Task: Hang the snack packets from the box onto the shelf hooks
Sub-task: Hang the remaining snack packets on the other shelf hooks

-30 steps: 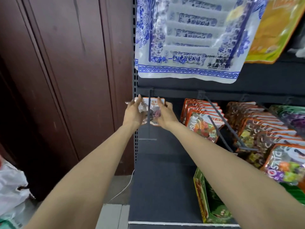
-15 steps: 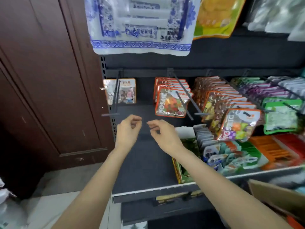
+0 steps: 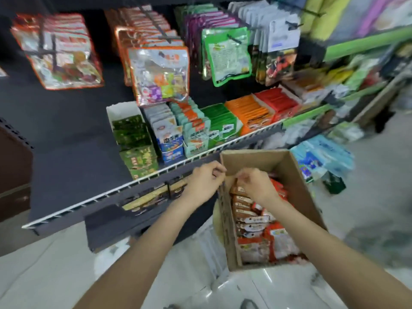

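A: Where are the snack packets [image 3: 256,217]?
B: Packed in the cardboard box [image 3: 296,175].
A: And the hands?
B: Left hand [image 3: 204,182] loosely curled at the box's edge; right hand [image 3: 256,186] over the packets, grip unclear.

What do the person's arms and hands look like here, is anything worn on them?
Both forearms are bare, with no sleeve in view. The left hand and the right hand wear no gloves. No watch, bracelet or ring is visible, though the picture is somewhat blurred.
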